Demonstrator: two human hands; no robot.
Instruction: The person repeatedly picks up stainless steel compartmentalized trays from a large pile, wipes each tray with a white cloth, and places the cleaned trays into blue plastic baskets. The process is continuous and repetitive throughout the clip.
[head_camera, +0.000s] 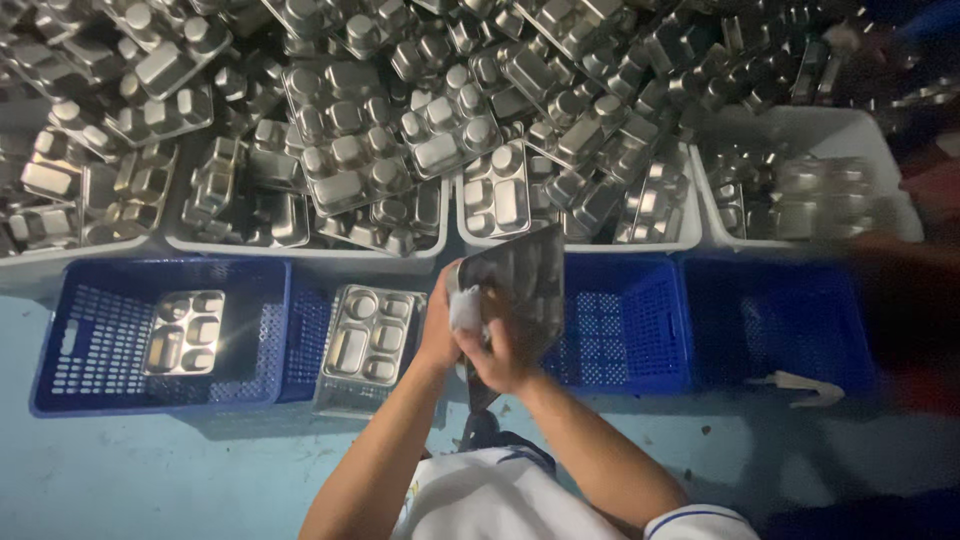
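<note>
Head view, looking down. Both hands meet at the centre of the frame around a tilted, compartmented stainless-steel meal tray (525, 285), raised above the gap between two crates. The left hand (443, 325) is closed on a small white cloth (466, 308) pressed against the tray's near edge; the right hand (505, 358) is closed on the tray's lower edge from below.

A row of blue perforated plastic crates lies nearest the person. The left blue crate (90, 340) holds a single steel tray (185, 332) lying flat, compartments up. The next crate (305, 335) holds a stack of steel trays (370, 340), also compartments up. The crate behind the hands (625, 325) shows bare mesh where visible; the far-right blue crate (780, 320) is too dark and blurred to read.

Beyond stands a row of white plastic tubs (690, 235), heaped with loose steel trays (400, 120) lying at all angles and spilling over the rims. The floor (150, 470) is pale blue.
</note>
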